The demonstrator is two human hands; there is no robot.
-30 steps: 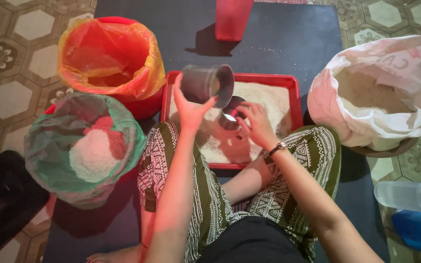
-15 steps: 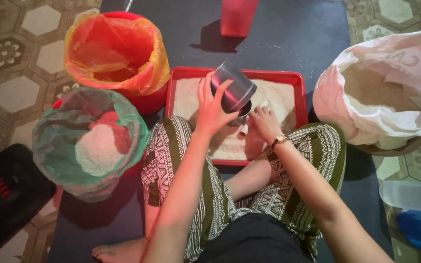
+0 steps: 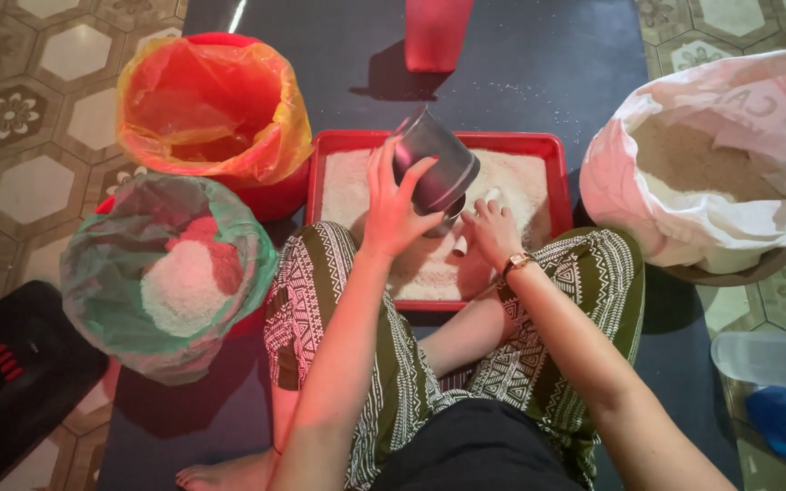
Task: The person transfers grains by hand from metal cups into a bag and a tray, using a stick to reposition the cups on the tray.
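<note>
A red rectangular tray [image 3: 549,150] of white rice lies on the floor in front of my crossed legs. My left hand [image 3: 391,207] grips a grey metal cup [image 3: 436,169], held tilted above the middle of the tray. Just right of and below the cup, my right hand [image 3: 495,235] rests on the rice with a watch on its wrist. Its fingers are curled round a small pale spoon-like thing, mostly hidden under the cup.
A red bucket lined with an orange bag [image 3: 211,114] stands at the back left. A green-bagged bucket of rice [image 3: 170,273] is beside my left knee. A white sack of brownish grain [image 3: 720,173] stands at the right, a red cup [image 3: 437,32] behind the tray, a black case [image 3: 11,377] at the left.
My left hand has carried the metal cup to the right and tipped it over my right hand. My right hand stayed on the rice.
</note>
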